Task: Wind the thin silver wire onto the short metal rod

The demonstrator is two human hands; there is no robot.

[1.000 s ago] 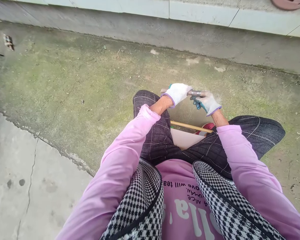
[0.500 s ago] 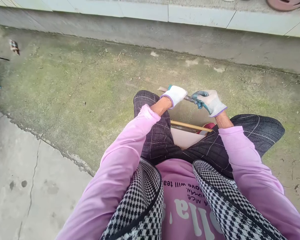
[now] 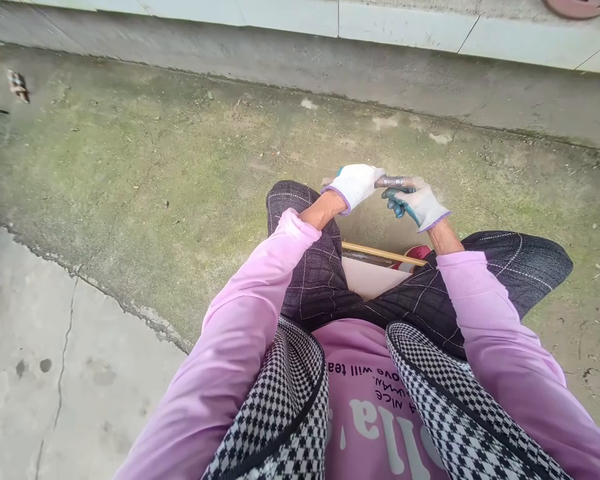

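A short, dark brownish rod (image 3: 394,182) with shiny bands near its right part lies across between my two gloved hands, above my spread knees. My left hand (image 3: 356,184), in a white glove with a purple cuff, is closed around it; a bit of its left end shows past the glove. My right hand (image 3: 416,203), in a white glove with blue-green coated fingers, has its fingers curled at the rod's right end. That end meets the far side of the right glove, and the exact grip is partly hidden.
Between my legs are a yellowish wooden strip (image 3: 383,253), a pale board (image 3: 370,277) and a red shoe (image 3: 416,253). A tiled concrete ledge (image 3: 285,23) runs ahead, with a pink object (image 3: 580,5) on it. A small crumpled thing (image 3: 19,87) lies far left on the mossy ground.
The rod has swung up and nearly level, showing its banded right part above my right fingers. My left hand has risen slightly; my right hand has barely moved.
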